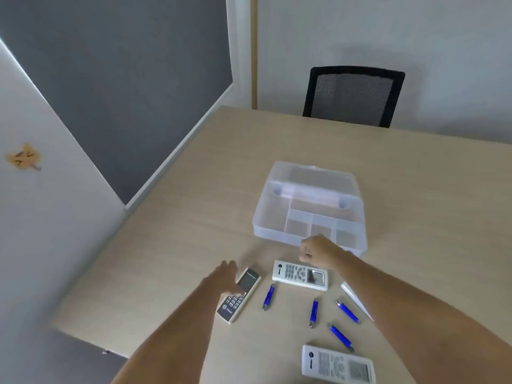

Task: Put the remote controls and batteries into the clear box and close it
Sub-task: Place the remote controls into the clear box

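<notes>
The clear box point(277, 214) stands open on the table, its lid tilted back and its dividers showing. Three white remote controls lie in front of it: a slim one point(243, 289) at the left, a wide one point(300, 275) in the middle and another point(338, 365) near the front edge. Several blue batteries point(268, 297) point(314, 312) point(347, 311) lie between them. My left hand point(225, 277) rests with spread fingers on the slim remote. My right hand point(315, 249) hovers over the middle remote's far edge, fingers curled, holding nothing visible.
A white flat object point(356, 299) lies partly under my right forearm. A black mesh chair point(353, 95) stands at the table's far side. A grey panel and white wall border the table on the left.
</notes>
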Available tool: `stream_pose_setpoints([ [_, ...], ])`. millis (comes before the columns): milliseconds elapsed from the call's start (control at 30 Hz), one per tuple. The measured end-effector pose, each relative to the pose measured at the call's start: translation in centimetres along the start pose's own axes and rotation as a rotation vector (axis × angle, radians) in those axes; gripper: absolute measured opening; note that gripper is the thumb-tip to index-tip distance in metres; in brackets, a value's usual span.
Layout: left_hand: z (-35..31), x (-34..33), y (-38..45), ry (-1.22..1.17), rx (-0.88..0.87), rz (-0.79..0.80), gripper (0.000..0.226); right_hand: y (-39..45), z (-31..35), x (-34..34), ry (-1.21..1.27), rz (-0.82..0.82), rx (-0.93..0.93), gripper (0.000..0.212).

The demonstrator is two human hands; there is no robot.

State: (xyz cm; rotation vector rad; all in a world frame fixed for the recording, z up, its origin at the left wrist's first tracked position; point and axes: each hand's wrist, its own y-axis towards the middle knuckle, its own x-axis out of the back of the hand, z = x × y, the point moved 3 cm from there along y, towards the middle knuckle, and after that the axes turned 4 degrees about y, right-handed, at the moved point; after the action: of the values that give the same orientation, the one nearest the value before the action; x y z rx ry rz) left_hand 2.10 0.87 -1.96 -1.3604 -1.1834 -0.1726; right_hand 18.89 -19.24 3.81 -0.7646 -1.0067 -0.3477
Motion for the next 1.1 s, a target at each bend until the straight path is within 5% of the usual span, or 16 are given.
stream_pose_setpoints([
  [133,-0.1,-3.8,-0.9,0.112,0.081,-0.109,0.082,0.1,-0.2,-5.9,-0.095,0.087,-0.108,0.043],
  [300,-0.3,-4.2,-0.7,-0.004,0.103,-0.226,0.064,0.8,-1.5,-9.8,-0.194,0.046,-0.174,0.058],
  [400,-0.6,-1.9,-0.1,-0.329,0.041,-0.359,0.045,1.7,-2.1,-9.7,-0.282,0.021,-0.101,0.05],
  [567,-5.0,7.0,2.7,-0.562,-0.188,-0.641,0.061,1.2,-2.4,-4.5,-0.029,-0.031,0.161,0.057],
  [667,-8.7,10.5,5.9,-0.611,-0.232,-0.59,0.063,1.2,-3.7,0.2,0.147,-0.205,0.193,0.064],
  [800,-10.2,11.1,9.8,-0.542,-0.146,-0.533,0.053,4.5,-7.0,5.7,0.206,-0.384,0.007,0.067],
  [933,-12.7,8.4,15.7,-0.383,0.007,-0.438,0.034,10.6,-13.4,6.7,0.043,-0.222,-0.284,0.06],
  [1100,-13.1,8.1,15.4,-0.203,0.046,-0.457,0.03,13.5,-13.3,6.1,-0.143,-0.069,-0.292,0.042],
])
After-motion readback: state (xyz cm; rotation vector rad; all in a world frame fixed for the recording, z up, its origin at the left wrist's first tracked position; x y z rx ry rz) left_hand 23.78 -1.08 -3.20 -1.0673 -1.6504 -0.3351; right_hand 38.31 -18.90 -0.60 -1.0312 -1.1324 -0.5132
